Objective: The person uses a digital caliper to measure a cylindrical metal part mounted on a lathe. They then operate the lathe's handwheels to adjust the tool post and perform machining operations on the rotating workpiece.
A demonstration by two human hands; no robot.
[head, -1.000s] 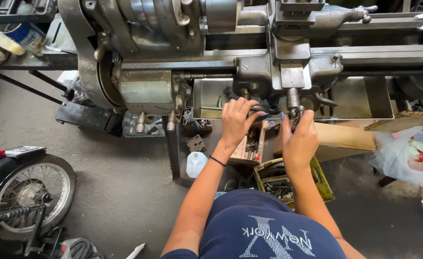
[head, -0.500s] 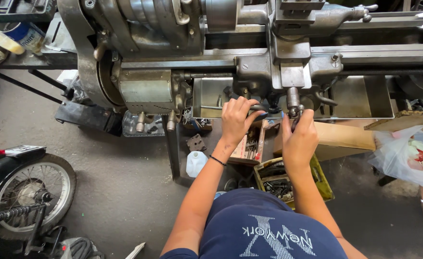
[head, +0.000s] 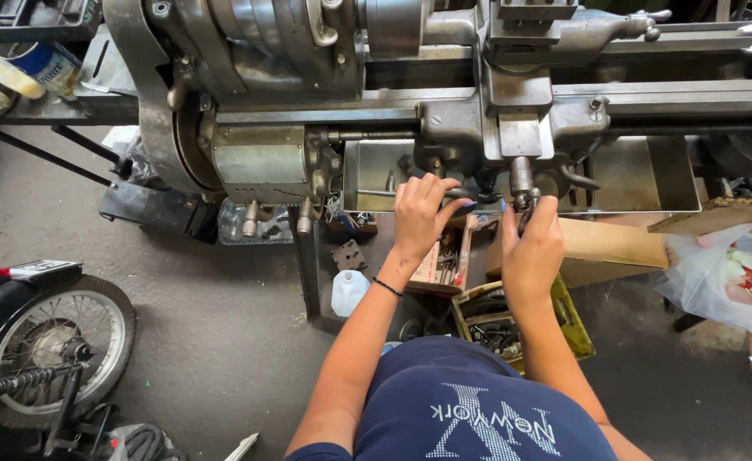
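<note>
A large grey metal lathe (head: 325,94) fills the top of the head view. My left hand (head: 421,215) is wrapped around the dark handwheel (head: 470,196) on the front of the carriage apron (head: 512,128). My right hand (head: 531,248) grips the small crank handle (head: 523,198) just to the right, below the cross-slide. Both hands sit close together under the carriage. A black band circles my left wrist. A metal chip tray (head: 641,175) runs behind the hands.
On the floor under the lathe: an open cardboard box (head: 444,265), a yellow-green crate of metal parts (head: 487,320), a white plastic jug (head: 349,290), a wooden board (head: 615,243). A motorcycle wheel (head: 47,350) stands at bottom left, a plastic bag (head: 734,273) at right.
</note>
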